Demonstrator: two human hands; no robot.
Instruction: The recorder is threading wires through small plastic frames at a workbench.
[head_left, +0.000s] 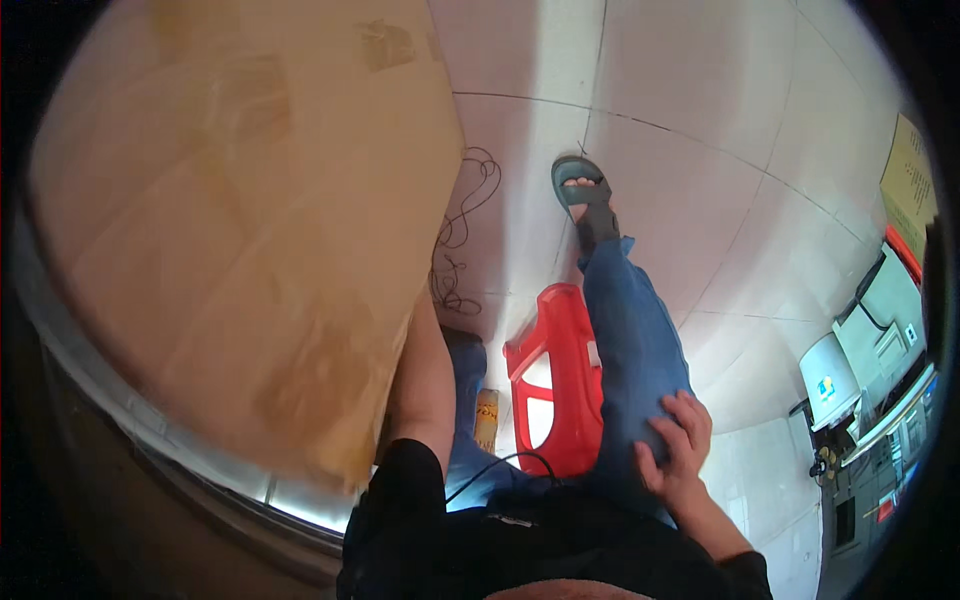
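Observation:
My right hand (682, 445) lies on the leg of my blue jeans (636, 335), near the knee, with its fingers spread and nothing in them. A large brown cardboard-covered surface (250, 230) fills the left side, with worn, taped patches on it. My left forearm (424, 375) reaches forward along the right edge of this cardboard. The left hand itself is hidden beneath or behind the edge, so its fingers do not show. Between my legs is a red plastic stool (570, 400).
Thin black cable (470, 215) lies in loops on the tiled floor (680, 190) beside the cardboard edge. A yellow can-like thing (487, 420) stands by the stool. My sandalled foot (583, 190) is ahead. Pale equipment (880, 335) and a cardboard piece (908, 180) are at the far right.

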